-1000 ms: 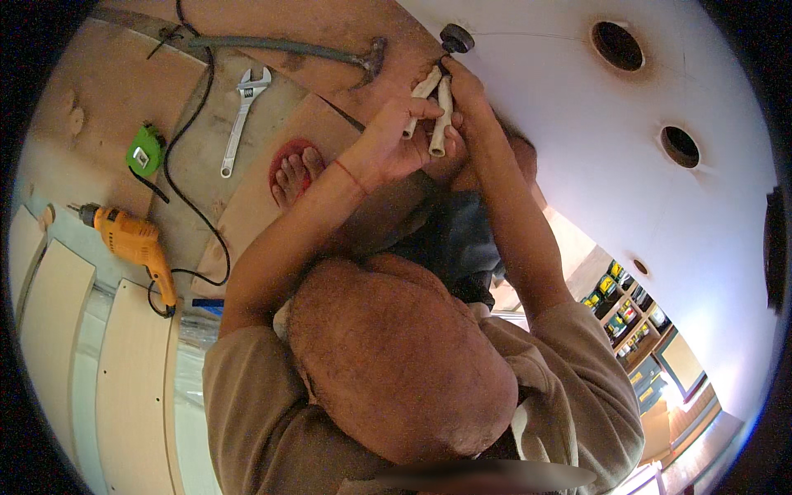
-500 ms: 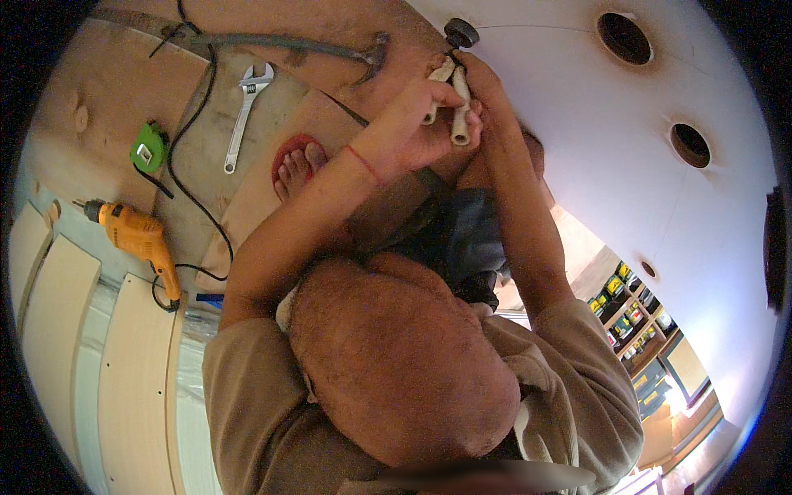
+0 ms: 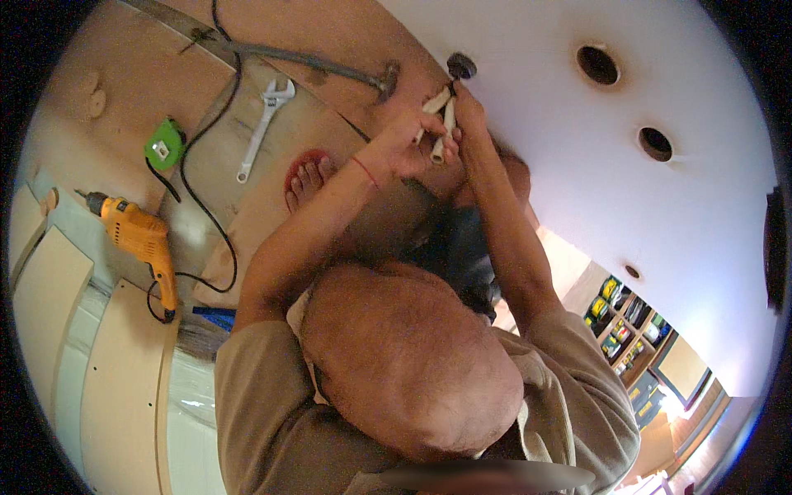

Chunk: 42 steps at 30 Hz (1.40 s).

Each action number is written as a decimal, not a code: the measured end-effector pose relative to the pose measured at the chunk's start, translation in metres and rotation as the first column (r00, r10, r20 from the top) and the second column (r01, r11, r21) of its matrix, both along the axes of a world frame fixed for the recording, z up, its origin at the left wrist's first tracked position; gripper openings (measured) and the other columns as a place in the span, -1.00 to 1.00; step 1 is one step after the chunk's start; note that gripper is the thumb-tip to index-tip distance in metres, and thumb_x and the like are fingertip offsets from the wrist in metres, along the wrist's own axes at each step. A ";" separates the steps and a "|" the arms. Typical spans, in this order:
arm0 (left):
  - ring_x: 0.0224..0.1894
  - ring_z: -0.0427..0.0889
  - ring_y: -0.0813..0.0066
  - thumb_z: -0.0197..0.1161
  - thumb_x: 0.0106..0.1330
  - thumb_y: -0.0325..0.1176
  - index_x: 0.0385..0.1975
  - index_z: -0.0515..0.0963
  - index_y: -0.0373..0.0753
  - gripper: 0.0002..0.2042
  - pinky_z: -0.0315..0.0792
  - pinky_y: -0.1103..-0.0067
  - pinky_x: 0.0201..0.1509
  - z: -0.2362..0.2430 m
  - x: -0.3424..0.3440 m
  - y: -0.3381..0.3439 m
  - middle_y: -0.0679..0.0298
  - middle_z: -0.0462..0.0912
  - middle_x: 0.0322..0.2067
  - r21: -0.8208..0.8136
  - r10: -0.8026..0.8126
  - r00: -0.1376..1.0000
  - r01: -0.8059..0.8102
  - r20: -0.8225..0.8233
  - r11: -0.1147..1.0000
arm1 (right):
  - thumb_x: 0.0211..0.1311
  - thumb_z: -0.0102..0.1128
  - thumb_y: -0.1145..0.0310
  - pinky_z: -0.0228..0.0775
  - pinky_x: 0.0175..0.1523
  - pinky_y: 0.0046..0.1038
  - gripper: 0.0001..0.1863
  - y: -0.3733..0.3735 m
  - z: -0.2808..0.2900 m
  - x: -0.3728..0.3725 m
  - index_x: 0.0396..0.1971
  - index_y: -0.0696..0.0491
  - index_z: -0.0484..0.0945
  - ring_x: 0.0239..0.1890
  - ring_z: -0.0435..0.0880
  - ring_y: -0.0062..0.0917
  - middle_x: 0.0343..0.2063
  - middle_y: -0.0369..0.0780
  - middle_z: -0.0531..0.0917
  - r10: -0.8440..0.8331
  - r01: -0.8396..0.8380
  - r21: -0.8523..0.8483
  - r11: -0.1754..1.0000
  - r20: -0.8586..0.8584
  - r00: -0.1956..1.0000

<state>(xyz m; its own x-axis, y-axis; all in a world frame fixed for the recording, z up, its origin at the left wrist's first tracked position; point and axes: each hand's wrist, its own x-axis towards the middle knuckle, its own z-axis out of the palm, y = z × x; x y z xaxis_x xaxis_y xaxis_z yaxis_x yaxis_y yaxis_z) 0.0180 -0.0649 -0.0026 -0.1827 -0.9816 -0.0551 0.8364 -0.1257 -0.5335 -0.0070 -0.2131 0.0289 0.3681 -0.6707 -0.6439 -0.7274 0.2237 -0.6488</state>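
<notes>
My left hand (image 3: 415, 146) is closed round the pale, worn grips of a pair of pliers (image 3: 446, 124). The tool's dark jaws point up toward a black round knob-like part (image 3: 461, 66) beside a white panel. Close to the jaws is my right hand (image 3: 470, 111), its fingers bent and partly hidden, so what they grip cannot be made out. A hammer (image 3: 330, 64) lies beyond my left hand. Left of my left forearm, an adjustable wrench (image 3: 262, 136) rests on the floor.
The large white panel (image 3: 528, 49) with scorched-edged round holes rises on the right. At left lie a green tape measure (image 3: 164, 145), an orange drill (image 3: 136, 235), a black cord (image 3: 208, 103) and pale boards (image 3: 132, 363). Shelves (image 3: 623, 326) stand at lower right.
The whole view has shifted: the floor tools sit further right and the panel's holes further left. Both hands stay together at the pliers beside the black knob-like part.
</notes>
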 end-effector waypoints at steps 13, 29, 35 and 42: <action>-0.26 0.65 0.30 0.09 0.31 -0.51 0.03 0.41 -0.39 -0.70 0.62 0.38 -0.14 0.101 0.005 0.148 0.13 0.63 -0.26 0.303 -0.037 0.539 -0.414 0.841 0.859 | 0.50 -0.24 -0.01 0.48 -0.40 -0.32 -0.53 0.125 0.084 -0.001 -0.11 0.08 0.51 -0.42 0.60 -0.34 -0.33 -0.11 0.62 0.152 -0.181 0.118 0.976 0.218 0.964; -0.03 0.66 0.17 0.11 0.30 -0.52 0.17 0.35 -0.44 -0.58 0.59 0.35 0.11 0.005 -0.009 0.102 0.01 0.61 -0.01 0.389 -0.053 0.807 -0.225 0.588 0.893 | 0.31 0.16 0.17 0.40 0.04 -0.03 -0.53 -0.015 -0.081 -0.013 -0.02 0.28 0.41 -0.09 0.55 0.14 -0.08 0.16 0.53 0.370 -0.430 -0.762 0.483 -0.267 0.890; -0.09 0.69 0.26 0.16 0.38 -0.37 0.00 0.50 -0.45 -0.70 0.59 0.47 0.04 -0.001 -0.019 0.099 0.10 0.68 -0.14 0.493 -0.222 0.737 -0.171 0.639 0.853 | 0.33 0.16 0.19 0.42 0.03 -0.04 -0.57 -0.004 -0.095 -0.035 -0.06 0.29 0.50 -0.10 0.60 0.11 -0.16 0.16 0.59 0.328 -0.405 -0.672 0.621 -0.246 0.912; -0.23 0.72 0.34 0.25 0.41 -0.15 -0.07 0.47 -0.40 -0.62 0.64 0.49 -0.14 0.000 -0.022 0.089 0.09 0.67 -0.27 0.536 -0.310 0.642 -0.188 0.701 0.823 | 0.38 0.19 0.24 0.47 -0.19 -0.43 -0.66 0.004 -0.074 -0.060 -0.11 0.25 0.56 -0.31 0.63 -0.49 -0.38 -0.20 0.63 0.383 -0.357 -0.222 0.907 0.088 0.919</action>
<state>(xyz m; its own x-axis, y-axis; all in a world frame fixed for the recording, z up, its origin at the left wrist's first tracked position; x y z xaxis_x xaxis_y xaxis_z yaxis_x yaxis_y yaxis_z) -0.0040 0.0237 -0.0026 0.1082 -0.7247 -0.6806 0.9573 -0.1086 0.2679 -0.0667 -0.2094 -0.0456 0.6842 -0.5786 -0.4440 -0.6415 -0.1878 -0.7438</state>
